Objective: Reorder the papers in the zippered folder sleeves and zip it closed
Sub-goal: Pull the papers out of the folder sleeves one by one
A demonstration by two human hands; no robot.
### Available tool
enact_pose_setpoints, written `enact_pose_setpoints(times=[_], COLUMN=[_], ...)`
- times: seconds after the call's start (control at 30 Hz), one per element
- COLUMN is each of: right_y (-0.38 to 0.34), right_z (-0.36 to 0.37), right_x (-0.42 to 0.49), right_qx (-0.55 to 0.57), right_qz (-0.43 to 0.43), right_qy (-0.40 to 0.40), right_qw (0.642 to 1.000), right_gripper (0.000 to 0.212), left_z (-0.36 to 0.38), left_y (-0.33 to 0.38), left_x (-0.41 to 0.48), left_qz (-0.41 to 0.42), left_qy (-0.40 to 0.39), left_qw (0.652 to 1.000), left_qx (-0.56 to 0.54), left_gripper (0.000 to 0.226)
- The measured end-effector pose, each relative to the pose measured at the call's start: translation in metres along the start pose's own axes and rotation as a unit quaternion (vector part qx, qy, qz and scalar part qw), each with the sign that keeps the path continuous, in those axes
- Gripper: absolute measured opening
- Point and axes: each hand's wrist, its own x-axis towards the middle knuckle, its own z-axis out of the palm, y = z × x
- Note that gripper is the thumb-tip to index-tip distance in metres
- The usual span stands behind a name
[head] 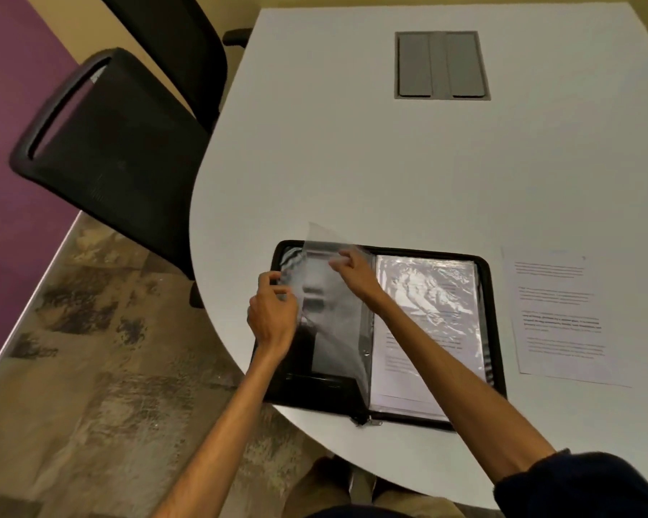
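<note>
Your dark cuff (584, 487) sits nearest, at the lower right, and both bare forearms reach forward over the table's (352, 162) rounded near edge. The folder (491, 293) lies open and flat right at that edge, its zipper pull (363, 420) at the near end of the spine. The spine runs away from you, so each half has its long axis near to far, while the open spread lies left to right. Its near left corner seems to reach the table's curve, though the view is too dim there to be sure.

Your left hand (274, 312) pinches the left edge of a clear sleeve (333, 330), fingers curled round it. Your right hand (354, 272) grips the same sleeve near its top, fingertips closed on the plastic. The sleeve is lifted over the left half, hinged at the spine, with its far left corner standing up past the folder's far rim. The right half holds printed papers (427, 330) under shiny plastic.

Just right of the folder, apart from it, a loose printed sheet (562, 315) lies flat, long axis also near to far. Farther on, a grey hatch (442, 65) is set into the tabletop. Two black chairs (109, 143) stand at the left
</note>
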Motion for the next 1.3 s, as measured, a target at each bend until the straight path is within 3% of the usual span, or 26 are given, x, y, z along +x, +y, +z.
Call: enact_pose_setpoints(times=[0.1, 0.37, 0.53, 0.7, 0.87, 1.13, 1.3], right_y=[0.031, 0.077, 0.082, 0.09, 0.101, 0.126, 0.131], right_z=[0.02, 0.053, 0.039, -0.016, -0.088, -0.16, -0.175], right_x=[0.0, -0.002, 0.003, 0.003, -0.004, -0.003, 0.011], right_qx=[-0.126, -0.371, -0.297, -0.223, -0.213, -0.3, -0.401], right_qz=[-0.044, -0.112, -0.122, -0.123, -0.071, -0.019, -0.027], right_qy=[-0.023, -0.076, -0.052, 0.073, 0.165, 0.151, 0.156], right_qw=[0.991, 0.919, 0.946, 0.964, 0.96, 0.942, 0.902], right_gripper=[0.055, 0.071, 0.057, 0.034, 0.025, 0.044, 0.053], left_z=[-0.009, -0.004, 0.018, 0.059, 0.11, 0.183, 0.213], left_y=[-0.03, -0.069, -0.078, -0.048, -0.006, 0.053, 0.064], left_x=[0.012, 0.019, 0.012, 0.01, 0.007, 0.004, 0.012], left_qz=[-0.004, 0.042, 0.068, 0.126, 0.158, 0.229, 0.252], left_qy=[-0.03, -0.074, -0.139, -0.176, -0.212, -0.284, -0.296], left_qw=[1.0, 0.996, 0.987, 0.976, 0.964, 0.929, 0.911], left_qx=[-0.01, 0.03, 0.046, 0.024, 0.009, 0.064, 0.137], left_gripper=[0.034, 0.028, 0.023, 0.019, 0.027, 0.049, 0.053])
